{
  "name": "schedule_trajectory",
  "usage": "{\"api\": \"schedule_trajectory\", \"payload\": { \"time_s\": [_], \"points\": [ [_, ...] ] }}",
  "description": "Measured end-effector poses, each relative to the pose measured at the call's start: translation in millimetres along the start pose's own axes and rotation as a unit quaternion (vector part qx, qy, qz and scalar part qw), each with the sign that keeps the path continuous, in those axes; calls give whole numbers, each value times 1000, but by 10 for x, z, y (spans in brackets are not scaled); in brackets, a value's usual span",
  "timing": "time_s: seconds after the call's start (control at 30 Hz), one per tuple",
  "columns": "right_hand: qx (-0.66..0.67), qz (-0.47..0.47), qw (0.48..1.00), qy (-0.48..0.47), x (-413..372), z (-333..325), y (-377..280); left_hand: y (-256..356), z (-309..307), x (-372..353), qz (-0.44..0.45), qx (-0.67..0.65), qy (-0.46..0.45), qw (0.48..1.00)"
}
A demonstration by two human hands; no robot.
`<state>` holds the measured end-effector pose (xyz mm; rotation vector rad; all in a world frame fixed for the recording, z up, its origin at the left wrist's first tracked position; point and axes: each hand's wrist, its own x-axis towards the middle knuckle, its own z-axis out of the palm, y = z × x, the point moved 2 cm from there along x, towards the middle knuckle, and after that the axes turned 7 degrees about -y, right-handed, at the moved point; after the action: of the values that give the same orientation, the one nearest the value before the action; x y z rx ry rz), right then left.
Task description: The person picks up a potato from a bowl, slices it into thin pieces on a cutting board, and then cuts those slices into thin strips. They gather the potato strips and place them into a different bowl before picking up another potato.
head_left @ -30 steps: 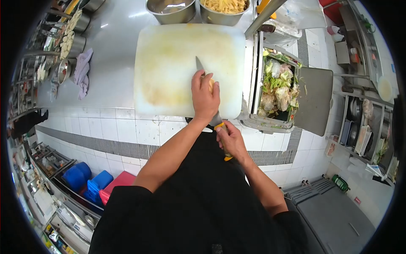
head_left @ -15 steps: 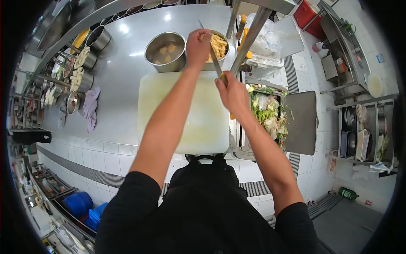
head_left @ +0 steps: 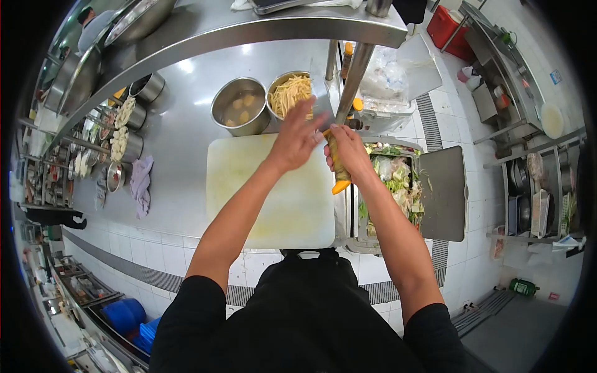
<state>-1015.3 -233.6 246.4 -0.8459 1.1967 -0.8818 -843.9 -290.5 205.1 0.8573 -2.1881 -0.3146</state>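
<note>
My right hand (head_left: 349, 152) is closed around the knife's handle (head_left: 339, 168), whose yellow butt end sticks out toward me beneath the fist. Its blade cannot be made out in this view. My left hand (head_left: 295, 140), blurred at the fingers, is spread open just left of the handle, above the far edge of the white cutting board (head_left: 267, 193). Beyond that board stand two steel pots. One pot (head_left: 219, 119) contains peeled pale pieces, probably potatoes, in water; the other, further right, is full of pale yellow cut strips (head_left: 289, 94).
A metal shelf (head_left: 249, 36) spans over the counter, with a post (head_left: 356, 74) near my right hand. To my right, an open bin (head_left: 388, 186) holds vegetable scraps. A purple cloth (head_left: 142, 183) and several steel containers are on the left.
Both hands have come nearer to me. The left hand has gone from closed near the blade to spread open. The knife has turned, its butt end now showing, and the view has shifted.
</note>
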Motion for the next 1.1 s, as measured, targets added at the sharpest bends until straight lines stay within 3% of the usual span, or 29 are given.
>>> {"api": "schedule_trajectory", "payload": {
  "time_s": [0.07,0.13,0.2,0.23,0.3,0.53,0.6,0.7,0.8,0.87,0.93,1.03,1.1],
  "points": [
    [36,16,999,-29,-49,-15,0,75,57,12,-21,67,-89,993],
    [20,22,999,-29,-208,-10,-39,-158,71,166,-39,99,-81,991],
    [5,33,999,-30,-426,-29,66,-427,-26,310,-158,115,-71,978],
    [-49,23,998,-15,-545,-67,162,-504,-107,340,-155,115,-71,979],
    [-95,18,995,2,-814,-143,357,-690,-243,367,-257,77,-135,954],
    [-67,61,995,38,-1561,-384,1118,-1172,-120,742,-241,113,-77,961],
    [-84,62,994,29,-1674,-479,1264,-947,-153,844,-232,94,-197,948],
    [-71,78,993,43,-1823,-533,1314,-832,-301,972,-296,62,-221,927],
    [-69,83,993,46,-1899,-552,1323,-907,-297,924,-244,-7,-301,922],
    [-156,70,984,60,-1938,-550,1280,-1139,-545,1010,-230,28,-270,934],
    [-210,27,975,63,-1932,-573,1440,-1363,-927,1113,-271,-8,-212,939],
    [-325,-79,938,90,-1896,-502,1386,-1822,-1238,913,-273,115,-240,924],
    [-390,-40,917,74,-1812,-498,1442,-2028,-1201,704,-279,192,-252,906]
  ]
}}
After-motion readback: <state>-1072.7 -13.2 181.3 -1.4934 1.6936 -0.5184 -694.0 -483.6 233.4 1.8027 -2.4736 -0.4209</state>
